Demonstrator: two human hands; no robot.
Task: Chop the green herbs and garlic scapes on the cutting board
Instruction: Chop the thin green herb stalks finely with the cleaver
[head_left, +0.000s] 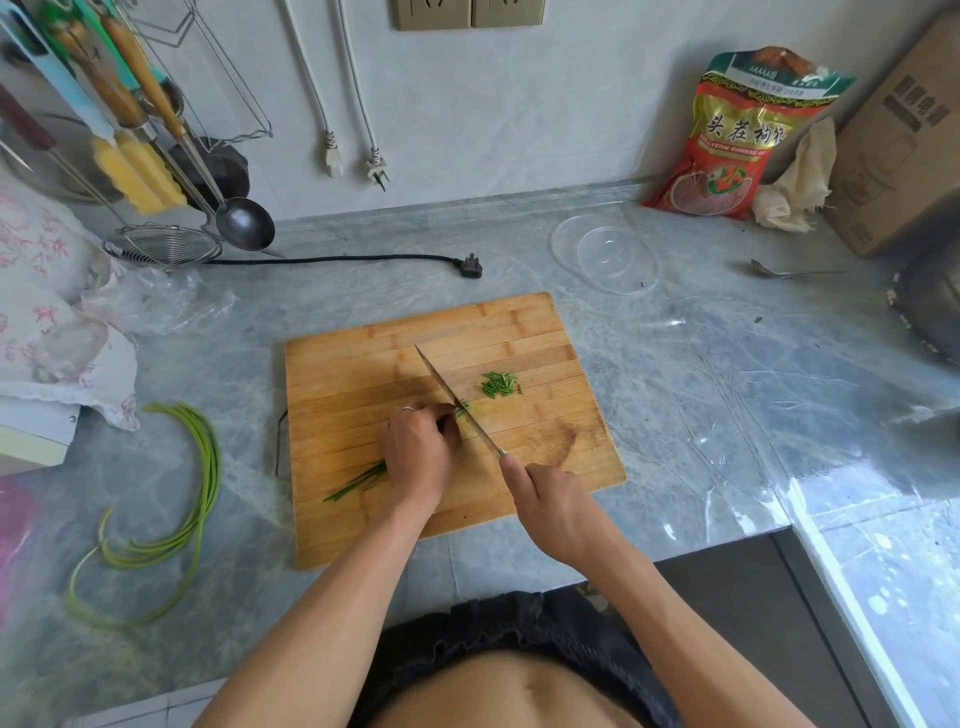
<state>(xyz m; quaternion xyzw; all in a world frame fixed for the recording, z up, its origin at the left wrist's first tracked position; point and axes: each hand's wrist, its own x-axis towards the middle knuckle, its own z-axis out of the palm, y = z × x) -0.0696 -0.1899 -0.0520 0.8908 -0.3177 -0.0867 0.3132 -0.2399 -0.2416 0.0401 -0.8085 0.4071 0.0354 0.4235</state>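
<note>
With our left hand (418, 451) pinching the thin green herbs (358, 480), our right hand (553, 501) gripping the steel knife (457, 402), we have a small chopped green pile (500, 384) done, while the long curved garlic scapes (200, 499) wait uncut on the grey marble worktop (701, 415).

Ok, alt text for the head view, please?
Left hand pins green herbs on a wooden cutting board while the right hand slices them with a knife. Chopped pieces lie beyond the blade; garlic scapes wait on the counter, left.

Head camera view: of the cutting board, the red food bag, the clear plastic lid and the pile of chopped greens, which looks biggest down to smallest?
1. cutting board
2. red food bag
3. clear plastic lid, though both sit farther back, so their order is unsure
4. pile of chopped greens
</note>
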